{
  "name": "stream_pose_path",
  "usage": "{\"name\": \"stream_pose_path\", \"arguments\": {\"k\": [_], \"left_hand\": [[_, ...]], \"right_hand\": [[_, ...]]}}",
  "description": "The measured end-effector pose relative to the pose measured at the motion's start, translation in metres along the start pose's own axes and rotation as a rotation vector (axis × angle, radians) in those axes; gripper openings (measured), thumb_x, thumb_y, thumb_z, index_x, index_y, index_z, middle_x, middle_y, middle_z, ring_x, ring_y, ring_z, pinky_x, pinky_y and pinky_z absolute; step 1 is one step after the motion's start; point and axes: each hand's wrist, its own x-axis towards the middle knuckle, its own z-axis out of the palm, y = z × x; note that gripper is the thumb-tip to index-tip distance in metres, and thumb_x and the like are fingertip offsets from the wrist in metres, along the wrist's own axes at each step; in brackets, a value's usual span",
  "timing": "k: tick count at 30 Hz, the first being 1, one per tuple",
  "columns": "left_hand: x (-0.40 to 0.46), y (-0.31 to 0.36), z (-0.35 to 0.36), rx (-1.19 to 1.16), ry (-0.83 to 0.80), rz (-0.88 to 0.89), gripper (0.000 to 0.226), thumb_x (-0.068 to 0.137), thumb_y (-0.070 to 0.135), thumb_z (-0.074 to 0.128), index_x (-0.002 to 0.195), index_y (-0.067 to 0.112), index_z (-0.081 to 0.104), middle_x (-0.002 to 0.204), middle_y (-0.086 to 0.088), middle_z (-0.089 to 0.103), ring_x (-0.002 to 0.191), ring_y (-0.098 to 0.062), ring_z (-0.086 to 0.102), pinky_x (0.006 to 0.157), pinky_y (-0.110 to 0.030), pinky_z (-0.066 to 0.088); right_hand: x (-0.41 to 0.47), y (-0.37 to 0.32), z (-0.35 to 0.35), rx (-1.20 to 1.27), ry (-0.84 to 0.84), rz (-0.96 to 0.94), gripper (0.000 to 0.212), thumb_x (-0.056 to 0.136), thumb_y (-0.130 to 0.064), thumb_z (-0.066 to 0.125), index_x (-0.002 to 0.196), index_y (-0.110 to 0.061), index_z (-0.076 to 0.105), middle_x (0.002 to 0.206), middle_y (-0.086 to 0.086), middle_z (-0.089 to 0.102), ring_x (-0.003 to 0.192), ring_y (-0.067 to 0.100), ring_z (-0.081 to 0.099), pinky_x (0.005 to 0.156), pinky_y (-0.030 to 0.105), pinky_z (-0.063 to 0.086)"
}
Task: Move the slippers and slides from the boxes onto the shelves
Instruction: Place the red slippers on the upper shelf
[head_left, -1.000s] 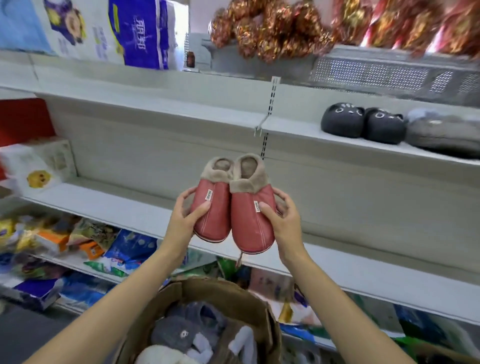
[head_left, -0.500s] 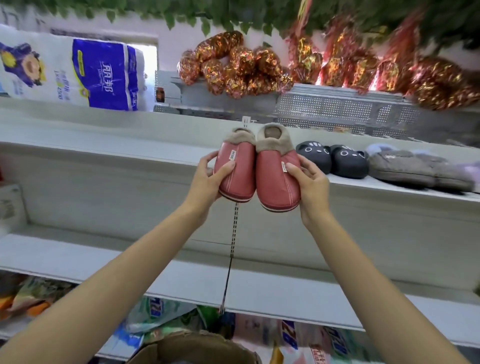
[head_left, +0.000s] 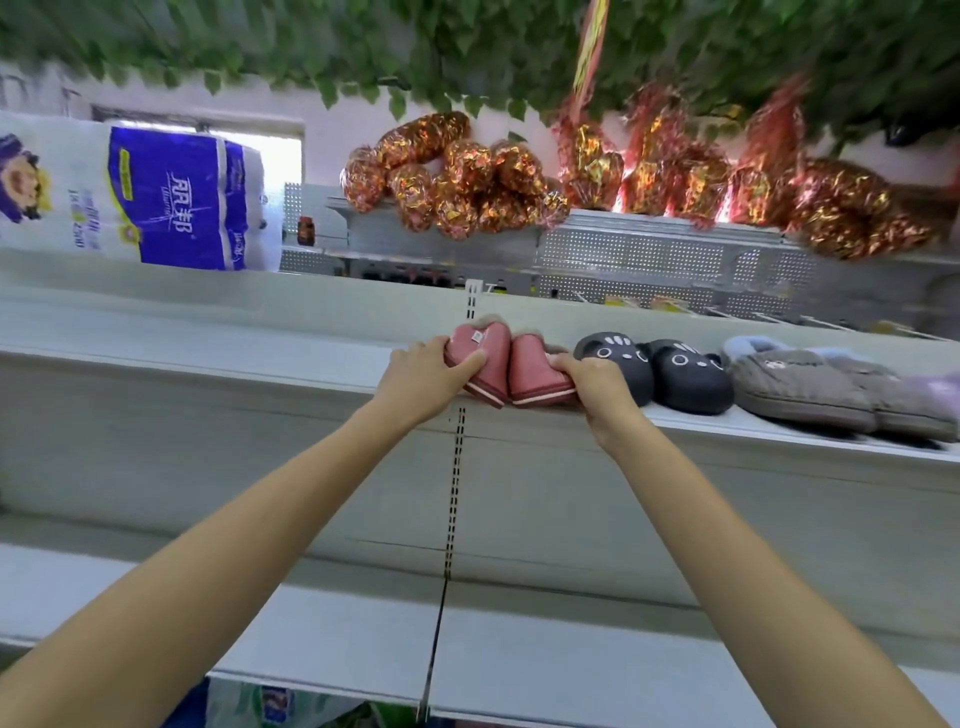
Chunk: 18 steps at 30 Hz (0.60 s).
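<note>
A pair of red slippers (head_left: 511, 366) with beige fleece collars sits at the front edge of the upper white shelf (head_left: 208, 345), toes toward me. My left hand (head_left: 428, 371) grips the left slipper, thumb on its top. My right hand (head_left: 597, 382) holds the right slipper from its right side. The left slipper tilts inward against the right one. Just right of them stand a pair of black cat-face slippers (head_left: 670, 371) and then a pair of grey fleece slippers (head_left: 831, 395). The box is out of view.
A white and blue pack of tissue rolls (head_left: 140, 197) stands on the top shelf at left. Shiny red-gold wrapped bundles (head_left: 467, 176) lie on a grey perforated rack behind. Green leaves hang overhead. A lower white shelf (head_left: 337, 639) runs below my arms.
Both hands have carried the red slippers up and forward from mid-air and set them on the upper shelf beside the black pair. The view has tilted upward and the box has dropped out.
</note>
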Motion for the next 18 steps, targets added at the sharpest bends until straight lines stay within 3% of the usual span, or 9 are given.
{"name": "stream_pose_path", "arguments": {"k": [4, 6, 8, 10, 11, 14, 18], "left_hand": [[0.003, -0.015, 0.004, 0.067, -0.003, -0.036, 0.08, 0.079, 0.081, 0.025, 0.107, 0.017, 0.064, 0.11, -0.013, 0.062, 0.106, -0.037, 0.051, 0.091, -0.045, 0.041], [0.003, -0.023, 0.006, 0.014, -0.019, -0.046, 0.078, 0.082, 0.08, 0.03, 0.115, 0.018, 0.064, 0.115, -0.012, 0.064, 0.109, -0.036, 0.055, 0.09, -0.044, 0.045], [0.002, -0.027, 0.007, -0.056, -0.043, -0.042, 0.066, 0.092, 0.07, 0.04, 0.13, 0.019, 0.058, 0.125, -0.007, 0.065, 0.113, -0.031, 0.058, 0.088, -0.038, 0.044], [0.003, -0.028, 0.009, -0.097, -0.049, -0.029, 0.06, 0.096, 0.065, 0.042, 0.136, 0.021, 0.054, 0.129, -0.003, 0.065, 0.114, -0.027, 0.059, 0.085, -0.034, 0.041], [0.004, -0.028, 0.01, -0.101, -0.048, -0.022, 0.059, 0.097, 0.064, 0.042, 0.137, 0.022, 0.053, 0.129, -0.002, 0.064, 0.114, -0.026, 0.059, 0.084, -0.033, 0.04], [0.012, -0.027, 0.012, -0.082, -0.058, -0.015, 0.06, 0.097, 0.062, 0.042, 0.14, 0.021, 0.051, 0.131, -0.006, 0.064, 0.114, -0.028, 0.06, 0.088, -0.036, 0.044], [0.028, -0.026, 0.015, -0.066, -0.105, -0.03, 0.059, 0.098, 0.057, 0.044, 0.142, 0.018, 0.049, 0.134, -0.009, 0.062, 0.117, -0.029, 0.058, 0.094, -0.037, 0.044]], "right_hand": [[0.006, 0.006, 0.001, -0.216, -0.003, -0.089, 0.015, 0.091, -0.023, 0.062, 0.096, -0.015, 0.074, 0.096, -0.005, 0.073, 0.076, 0.01, 0.058, 0.073, 0.028, 0.048], [0.009, 0.008, 0.002, -0.333, 0.032, -0.117, 0.023, 0.09, -0.031, 0.061, 0.097, -0.014, 0.075, 0.101, -0.003, 0.075, 0.079, 0.014, 0.061, 0.077, 0.035, 0.053], [0.008, 0.007, 0.002, -0.462, 0.056, -0.154, 0.026, 0.094, -0.031, 0.057, 0.086, -0.013, 0.073, 0.085, 0.001, 0.072, 0.075, 0.018, 0.059, 0.067, 0.033, 0.048], [0.004, 0.005, 0.006, -0.563, 0.061, -0.201, 0.041, 0.098, -0.036, 0.052, 0.064, -0.014, 0.061, 0.064, 0.001, 0.057, 0.064, 0.019, 0.051, 0.058, 0.031, 0.037], [0.003, 0.005, 0.009, -0.587, 0.04, -0.209, 0.044, 0.098, -0.042, 0.052, 0.062, -0.016, 0.059, 0.061, 0.0, 0.055, 0.062, 0.018, 0.05, 0.058, 0.031, 0.037], [0.008, 0.007, 0.016, -0.635, -0.042, -0.217, 0.044, 0.091, -0.054, 0.058, 0.088, -0.011, 0.07, 0.082, 0.006, 0.07, 0.079, 0.023, 0.063, 0.071, 0.034, 0.048], [0.024, 0.005, 0.017, -0.664, -0.058, -0.205, 0.046, 0.089, -0.05, 0.064, 0.107, -0.009, 0.069, 0.1, 0.011, 0.072, 0.095, 0.028, 0.065, 0.085, 0.04, 0.053]]}}
